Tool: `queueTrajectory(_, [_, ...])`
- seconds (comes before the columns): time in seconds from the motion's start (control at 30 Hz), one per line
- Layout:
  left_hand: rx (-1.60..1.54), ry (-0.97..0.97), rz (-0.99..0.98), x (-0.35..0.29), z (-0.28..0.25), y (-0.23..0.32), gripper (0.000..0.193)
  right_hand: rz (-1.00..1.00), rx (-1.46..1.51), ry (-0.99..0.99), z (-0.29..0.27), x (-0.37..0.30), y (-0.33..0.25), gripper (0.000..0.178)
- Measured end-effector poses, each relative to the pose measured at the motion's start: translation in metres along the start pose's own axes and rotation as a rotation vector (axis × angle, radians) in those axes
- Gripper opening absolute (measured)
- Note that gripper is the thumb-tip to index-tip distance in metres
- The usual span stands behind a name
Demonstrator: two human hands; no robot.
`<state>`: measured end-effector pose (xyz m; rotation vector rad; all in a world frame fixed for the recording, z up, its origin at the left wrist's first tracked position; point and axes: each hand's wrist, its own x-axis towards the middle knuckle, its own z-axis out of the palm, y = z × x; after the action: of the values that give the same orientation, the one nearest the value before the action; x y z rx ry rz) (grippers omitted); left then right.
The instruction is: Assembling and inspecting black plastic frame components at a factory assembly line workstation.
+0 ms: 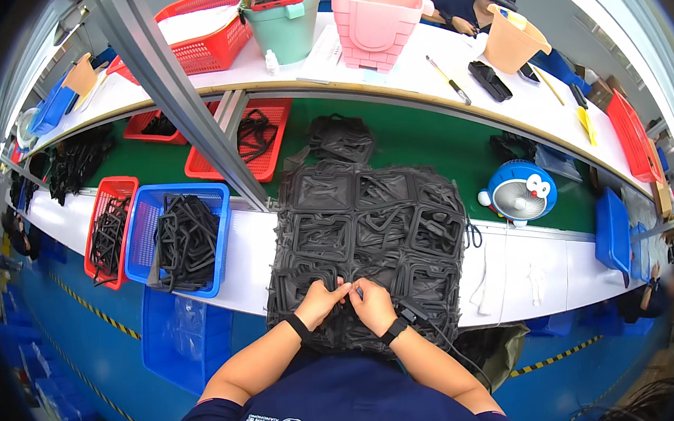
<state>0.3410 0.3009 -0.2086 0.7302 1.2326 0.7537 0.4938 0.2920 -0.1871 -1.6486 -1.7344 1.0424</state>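
Close together over the near part of a large pile of black square frames (357, 229), both my hands have their fingers pinched. My left hand (322, 302) points its thumb toward the right one, with a dark frame edge beneath its fingers. My right hand (373, 307) is curled, fingertips almost touching the left's. Something small and dark seems to sit between the fingertips, too small to make out. The frames look like thin rubbery rings with ragged flaps, stacked in rows. A black band circles each wrist, and a dark cable (442, 335) runs beside my right forearm.
Left of the pile stand a blue basket (225, 243) and a red basket (132, 187), both holding black frames. A blue round fan (519, 191) and scissors (474, 235) are at right. Overhead, a shelf (279, 80) carries buckets; a metal post (178, 104) crosses in front.
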Motion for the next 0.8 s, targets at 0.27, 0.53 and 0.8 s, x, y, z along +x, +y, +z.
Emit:
queueTrajectory(0.27, [-0.008, 0.002, 0.08, -0.029, -0.03, 0.018, 0.016, 0.068, -0.118, 0.095, 0.027, -0.003, 0.041, 0.017])
queueTrajectory(0.53, [-0.916, -0.309, 0.771, -0.144, -0.186, 0.155, 0.026, 0.247, -0.069, -0.019, 0.021, 0.005, 0.065, 0.02])
queueTrajectory(0.8, [-0.22, -0.097, 0.794, -0.106, -0.16, 0.19, 0.043, 0.065, -0.442, -0.118, -0.044, 0.033, 0.014, 0.018])
